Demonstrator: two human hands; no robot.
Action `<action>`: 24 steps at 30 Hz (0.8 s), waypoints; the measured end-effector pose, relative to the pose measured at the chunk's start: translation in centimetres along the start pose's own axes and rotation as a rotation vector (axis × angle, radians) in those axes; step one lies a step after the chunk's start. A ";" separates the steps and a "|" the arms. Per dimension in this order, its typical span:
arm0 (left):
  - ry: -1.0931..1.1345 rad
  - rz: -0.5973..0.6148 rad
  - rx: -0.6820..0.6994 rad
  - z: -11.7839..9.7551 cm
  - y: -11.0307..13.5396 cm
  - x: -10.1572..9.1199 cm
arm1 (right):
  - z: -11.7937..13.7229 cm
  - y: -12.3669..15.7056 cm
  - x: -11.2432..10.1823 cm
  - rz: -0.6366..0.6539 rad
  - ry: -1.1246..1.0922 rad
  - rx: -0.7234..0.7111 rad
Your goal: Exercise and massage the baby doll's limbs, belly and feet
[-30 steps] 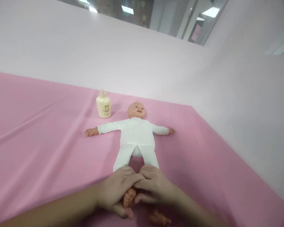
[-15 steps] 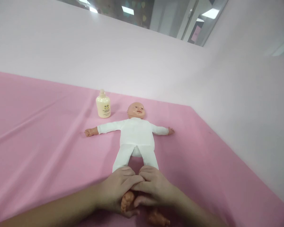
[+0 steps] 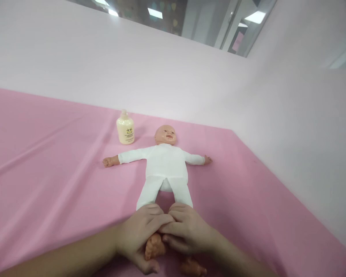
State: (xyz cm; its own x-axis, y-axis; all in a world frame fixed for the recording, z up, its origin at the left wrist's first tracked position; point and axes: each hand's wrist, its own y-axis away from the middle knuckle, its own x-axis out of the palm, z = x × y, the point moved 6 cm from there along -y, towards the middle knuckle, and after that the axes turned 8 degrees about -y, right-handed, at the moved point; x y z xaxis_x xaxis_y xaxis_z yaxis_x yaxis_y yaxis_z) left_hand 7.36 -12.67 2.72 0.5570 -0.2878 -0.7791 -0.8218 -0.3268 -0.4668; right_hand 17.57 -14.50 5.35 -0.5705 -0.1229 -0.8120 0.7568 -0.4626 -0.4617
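Note:
A baby doll (image 3: 166,161) with a white body lies on its back, arms spread and head toward the wall. My left hand (image 3: 145,229) is wrapped round the doll's lower leg on the left, fingers over the top and thumb below the bare foot (image 3: 155,247). Across the other lower leg, my right hand (image 3: 190,227) is closed, its thumb near that same foot. The fingers of both hands meet in the middle. The doll's other foot (image 3: 192,266) shows beneath my right hand. The shins are hidden under my hands.
A pale yellow pump bottle (image 3: 126,130) stands upright left of the doll's head. Pink cloth (image 3: 60,161) with some folds covers the table. A white wall (image 3: 161,77) rises behind and to the right, with a window (image 3: 207,23) in it.
My left thumb has shifted down and left, away from the sole, so more of the left foot shows. My right thumb has moved up slightly. The doll's body and the bottle stay put.

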 end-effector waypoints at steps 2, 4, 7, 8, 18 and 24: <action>0.005 -0.010 -0.013 0.0 0.1 0.1 | 0.1 -0.1 -0.2 -0.013 0.001 0.001; -0.006 -0.011 -0.038 -0.1 0.1 0.2 | 0.1 0.0 -0.2 -0.015 0.001 -0.004; -0.026 0.004 -0.059 -0.3 0.0 0.3 | 0.1 0.0 0.1 0.009 0.016 -0.005; -0.028 0.003 -0.059 -0.3 0.0 0.3 | 0.0 0.0 0.1 0.015 0.022 -0.005; -0.021 0.011 -0.059 -0.3 0.1 0.3 | 0.2 -0.1 0.1 0.017 0.039 -0.002; 0.021 -0.079 -0.039 -0.9 -0.2 -0.4 | 0.3 -0.1 0.0 -0.013 0.044 -0.042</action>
State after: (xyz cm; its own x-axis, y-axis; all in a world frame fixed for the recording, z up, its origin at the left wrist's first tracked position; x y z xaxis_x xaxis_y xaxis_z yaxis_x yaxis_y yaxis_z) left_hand 7.42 -13.30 3.49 0.6223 -0.2786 -0.7315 -0.7703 -0.3837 -0.5092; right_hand 17.38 -14.70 5.53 -0.5667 -0.0776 -0.8202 0.7624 -0.4267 -0.4864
